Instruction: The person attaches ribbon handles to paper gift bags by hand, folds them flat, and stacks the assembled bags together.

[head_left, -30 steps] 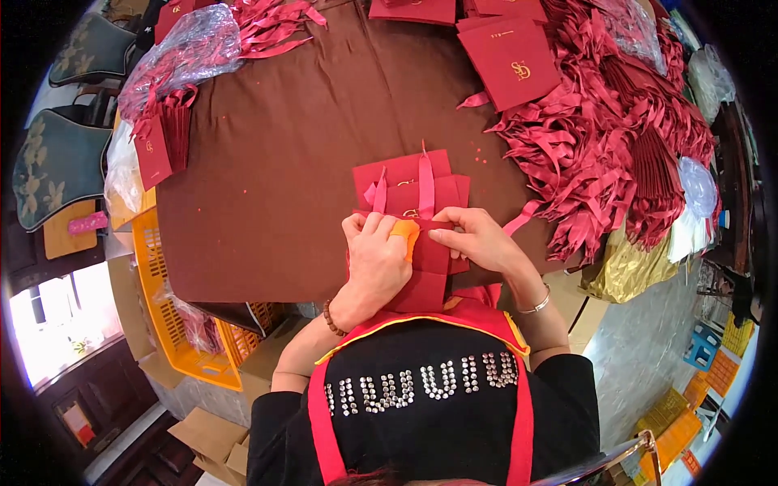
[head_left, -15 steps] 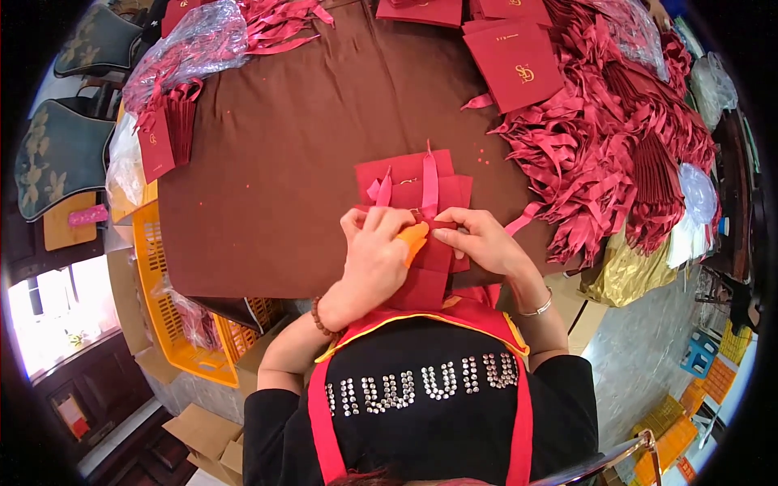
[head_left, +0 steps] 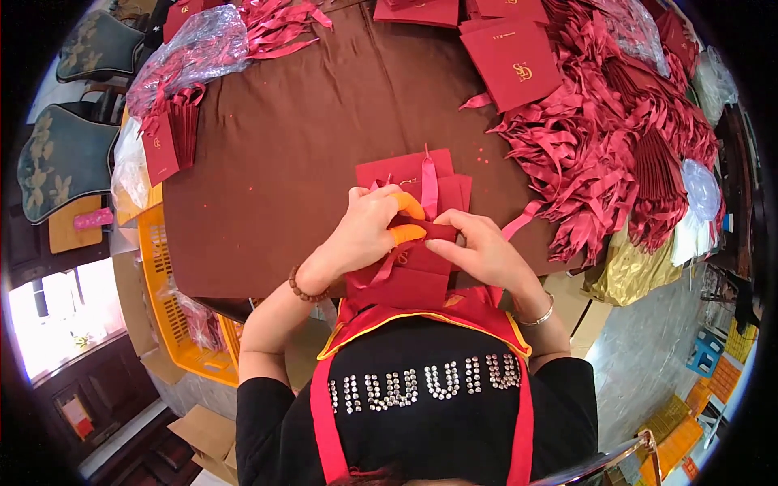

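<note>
My left hand [head_left: 363, 231], with orange finger covers on its thumb and a finger, pinches the upper edge of a small red paper bag [head_left: 413, 283] at the table's near edge. On the bag's right side, my right hand [head_left: 485, 251] grips the same edge between thumb and forefinger. A pink ribbon [head_left: 378, 274] hangs below my left hand. Just beyond my hands lie more flat red bags [head_left: 460, 191], overlapping, with a ribbon loop [head_left: 429, 182] standing up from them. My left fingers partly hide the held bag's opening.
A brown cloth [head_left: 267, 170] covers the table. To the right is a large heap of ribbon-handled red bags [head_left: 583, 162], with flat red bags [head_left: 515, 66] beside it. Bundled bags [head_left: 168, 142] and clear plastic [head_left: 194, 53] lie left. A yellow crate [head_left: 162, 300] stands below the table's left edge.
My left hand has turned and opened its thumb and finger around the bag's edge, its forearm swinging left. A ribbon now shows below it. My right hand has barely shifted.
</note>
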{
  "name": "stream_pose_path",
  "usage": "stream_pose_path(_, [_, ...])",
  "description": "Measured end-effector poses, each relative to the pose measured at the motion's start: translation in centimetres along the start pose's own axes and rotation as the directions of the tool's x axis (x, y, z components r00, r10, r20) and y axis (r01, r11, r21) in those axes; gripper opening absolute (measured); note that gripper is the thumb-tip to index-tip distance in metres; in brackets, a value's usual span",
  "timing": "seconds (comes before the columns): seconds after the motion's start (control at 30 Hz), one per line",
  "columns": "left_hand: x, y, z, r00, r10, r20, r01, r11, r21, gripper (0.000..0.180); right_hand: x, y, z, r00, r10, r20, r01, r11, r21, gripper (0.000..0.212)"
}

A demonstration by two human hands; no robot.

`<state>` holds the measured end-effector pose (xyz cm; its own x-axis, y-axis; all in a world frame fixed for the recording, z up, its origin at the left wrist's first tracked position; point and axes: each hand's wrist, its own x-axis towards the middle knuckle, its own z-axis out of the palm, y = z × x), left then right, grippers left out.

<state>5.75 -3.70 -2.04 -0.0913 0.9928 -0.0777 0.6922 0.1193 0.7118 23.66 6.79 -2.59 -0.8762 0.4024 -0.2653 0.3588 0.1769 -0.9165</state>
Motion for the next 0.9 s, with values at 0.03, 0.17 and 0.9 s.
stream_pose_path(0.03, [0.3,-0.2,-0.1,0.999,-0.011,0.036,0.015,0.995,-0.099,0.013,0.0,-0.1,0.3,1.0,0.0,-0.003,0.0,1.0,0.0,0.029])
stream_pose_path(0.17, [0.8,-1.2,-1.0,0.954,-0.189,0.232,0.275,0.857,-0.435,0.016,-0.1,-0.2,1.4,0.989,-0.042,-0.143,0.007,0.972,-0.235,0.033])
stream_pose_path(0.9, [4.4,-0.7,-0.6,0.747,-0.307,0.59,0.47,0.872,-0.141,0.021,-1.0,0.3,3.2,0.941,-0.204,-0.269,0.127,0.953,-0.277,0.023])
